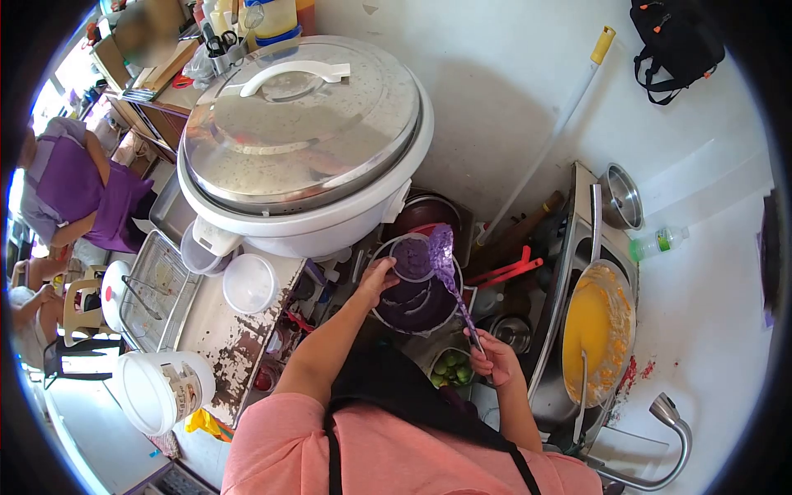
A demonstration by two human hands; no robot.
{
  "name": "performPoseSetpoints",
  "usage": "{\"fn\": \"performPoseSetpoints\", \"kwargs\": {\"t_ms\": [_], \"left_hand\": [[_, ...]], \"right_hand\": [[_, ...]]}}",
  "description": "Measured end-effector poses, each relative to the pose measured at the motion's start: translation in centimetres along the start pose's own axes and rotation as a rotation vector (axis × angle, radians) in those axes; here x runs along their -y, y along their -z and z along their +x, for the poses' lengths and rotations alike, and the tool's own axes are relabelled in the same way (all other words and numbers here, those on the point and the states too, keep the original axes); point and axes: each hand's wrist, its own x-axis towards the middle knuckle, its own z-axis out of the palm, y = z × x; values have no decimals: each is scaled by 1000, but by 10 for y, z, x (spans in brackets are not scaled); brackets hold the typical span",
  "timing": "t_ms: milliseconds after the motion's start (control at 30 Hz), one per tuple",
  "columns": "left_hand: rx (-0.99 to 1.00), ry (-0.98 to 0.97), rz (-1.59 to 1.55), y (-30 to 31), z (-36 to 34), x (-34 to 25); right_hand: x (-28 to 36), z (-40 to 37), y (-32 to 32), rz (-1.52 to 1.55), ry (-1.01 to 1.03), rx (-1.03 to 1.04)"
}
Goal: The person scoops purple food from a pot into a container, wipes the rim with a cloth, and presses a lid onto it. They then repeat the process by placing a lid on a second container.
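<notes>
My left hand (378, 279) grips the rim of a small clear tub (412, 258) with purple paste in it, held over a larger bucket (417, 307) whose inside is dark purple. In my right hand (493, 358) is the handle of a long spatula (444, 252). Thick purple paste coats the spatula's head, which is beside the tub's right rim. Paste also streaks its shaft. The fingers of both hands are closed.
A large lidded pot (305, 132) stands at the upper left. Left of me are an empty clear tub (251, 284) and a white bucket (157, 392). A pan of yellow mixture (590, 330) sits over the sink at right, near a faucet (681, 429). A person in purple (74, 181) is far left.
</notes>
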Motion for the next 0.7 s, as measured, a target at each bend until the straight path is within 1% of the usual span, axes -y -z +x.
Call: {"fn": "performPoseSetpoints", "kwargs": {"t_ms": [100,167,233,333,433,500,533,567,667,700], "left_hand": [[0,18,-29,10,4,7],[-13,11,-43,14,-1,9],[18,2,-52,22,-10,11],[28,-11,-51,40,-28,19],[59,-44,-88,53,-82,6],[52,-41,-101,64,-120,3],[13,-54,-109,69,-140,1],[-25,-68,-115,76,-160,-4],[-169,-128,-156,96,-219,-12],[-221,-148,-174,102,-236,-13]], "right_hand": [[-1,-4,1,-42,106,-36],[1,-3,3,-138,157,-170],[5,4,9,-261,180,-314],[-5,48,47,-612,120,-664],[-28,120,124,-1117,13,-792],[-52,169,162,-1515,49,-861],[-56,179,143,-1710,80,-894],[-52,185,125,-1549,-118,-851],[-61,205,116,-1650,-32,-762],[-63,213,123,-1709,6,-719]]}}
